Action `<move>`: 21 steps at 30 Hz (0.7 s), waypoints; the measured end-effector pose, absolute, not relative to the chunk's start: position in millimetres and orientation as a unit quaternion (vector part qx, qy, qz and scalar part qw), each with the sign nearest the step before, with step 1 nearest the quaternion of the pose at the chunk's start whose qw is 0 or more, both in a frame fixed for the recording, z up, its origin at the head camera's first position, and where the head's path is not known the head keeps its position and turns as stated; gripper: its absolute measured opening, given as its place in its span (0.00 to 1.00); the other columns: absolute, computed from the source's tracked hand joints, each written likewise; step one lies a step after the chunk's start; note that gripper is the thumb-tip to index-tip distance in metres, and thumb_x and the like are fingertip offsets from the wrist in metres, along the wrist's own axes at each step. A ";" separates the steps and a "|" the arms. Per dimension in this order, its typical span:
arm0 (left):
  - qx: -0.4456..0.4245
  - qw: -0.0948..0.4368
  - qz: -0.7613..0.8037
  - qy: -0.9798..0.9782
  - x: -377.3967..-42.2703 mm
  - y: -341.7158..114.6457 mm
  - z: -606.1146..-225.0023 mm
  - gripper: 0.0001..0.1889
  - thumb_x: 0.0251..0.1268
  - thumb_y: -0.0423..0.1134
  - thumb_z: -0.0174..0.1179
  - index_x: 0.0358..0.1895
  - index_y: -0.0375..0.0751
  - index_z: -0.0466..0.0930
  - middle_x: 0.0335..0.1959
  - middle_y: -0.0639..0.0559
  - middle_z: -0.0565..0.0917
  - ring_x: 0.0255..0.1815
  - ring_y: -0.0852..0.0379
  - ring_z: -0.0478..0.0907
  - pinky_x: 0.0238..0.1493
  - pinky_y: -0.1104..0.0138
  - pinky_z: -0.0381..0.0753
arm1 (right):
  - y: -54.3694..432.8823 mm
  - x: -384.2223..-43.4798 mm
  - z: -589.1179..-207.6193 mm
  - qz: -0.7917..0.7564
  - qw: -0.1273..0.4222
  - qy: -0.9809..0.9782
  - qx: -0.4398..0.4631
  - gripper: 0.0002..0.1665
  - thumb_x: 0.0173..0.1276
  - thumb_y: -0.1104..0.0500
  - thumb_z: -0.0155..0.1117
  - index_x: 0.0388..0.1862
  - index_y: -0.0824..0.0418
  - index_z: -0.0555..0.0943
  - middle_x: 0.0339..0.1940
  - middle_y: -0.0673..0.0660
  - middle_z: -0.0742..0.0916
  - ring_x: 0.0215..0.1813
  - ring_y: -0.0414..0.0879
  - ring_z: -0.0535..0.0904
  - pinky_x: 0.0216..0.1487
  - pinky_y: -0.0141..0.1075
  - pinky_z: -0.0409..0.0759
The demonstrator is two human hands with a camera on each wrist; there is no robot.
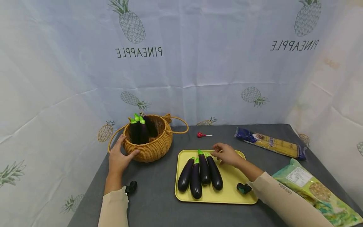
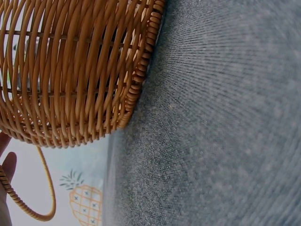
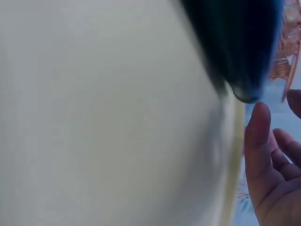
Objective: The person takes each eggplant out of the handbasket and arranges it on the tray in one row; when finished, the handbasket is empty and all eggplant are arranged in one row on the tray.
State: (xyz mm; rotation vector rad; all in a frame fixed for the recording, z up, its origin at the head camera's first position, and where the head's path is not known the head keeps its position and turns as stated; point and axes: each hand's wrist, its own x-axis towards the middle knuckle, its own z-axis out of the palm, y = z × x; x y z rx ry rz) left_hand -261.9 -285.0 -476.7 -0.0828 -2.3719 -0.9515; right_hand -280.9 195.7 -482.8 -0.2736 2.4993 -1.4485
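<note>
My left hand (image 1: 119,157) rests against the left front of a round wicker basket (image 1: 153,151), thumb and fingers spread along its side. In the left wrist view the basket's woven wall (image 2: 70,75) fills the upper left, with fingertips (image 2: 9,162) beside its handle. Several dark eggplants with green caps (image 1: 143,130) stand in the basket. More eggplants (image 1: 195,179) lie side by side on a yellow tray (image 1: 232,195). Over the tray's far side, my right hand (image 1: 227,154) holds nothing, its bent fingers near the rightmost eggplant's cap; the right wrist view shows thumb and eggplant (image 3: 235,52) close together.
Behind the tray lies a red lollipop (image 1: 200,135). A spaghetti packet (image 1: 269,143) lies at the back right, and a green and yellow bag (image 1: 317,192) is beside my right forearm. A pineapple-print curtain (image 1: 198,69) closes off the dark tabletop's back.
</note>
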 end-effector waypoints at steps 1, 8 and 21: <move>-0.031 0.286 -0.356 -0.889 -261.5 -284.9 -476.7 0.47 0.45 0.56 0.76 0.71 0.45 0.67 0.74 0.49 0.63 0.70 0.39 0.63 0.62 0.36 0.60 | 195.4 -282.5 -479.6 -0.493 0.114 0.857 -0.096 0.24 0.70 0.54 0.64 0.59 0.66 0.75 0.39 0.58 0.82 0.35 0.51 0.80 0.26 0.43 0.83; -0.032 0.291 -0.359 -0.886 -262.2 -284.2 -475.8 0.47 0.45 0.54 0.77 0.71 0.46 0.67 0.74 0.51 0.62 0.69 0.39 0.64 0.62 0.35 0.59 | 166.2 -306.7 -443.5 -0.480 0.086 0.859 -0.156 0.23 0.70 0.54 0.64 0.60 0.62 0.75 0.42 0.57 0.81 0.43 0.58 0.81 0.33 0.47 0.84; -0.039 0.291 -0.354 -0.888 -261.5 -287.0 -479.0 0.48 0.44 0.55 0.77 0.71 0.46 0.66 0.74 0.51 0.63 0.68 0.39 0.65 0.61 0.35 0.60 | 24.7 -362.2 -363.8 -0.356 0.001 0.868 -0.347 0.22 0.71 0.51 0.63 0.62 0.53 0.76 0.45 0.47 0.82 0.46 0.39 0.78 0.44 0.37 0.78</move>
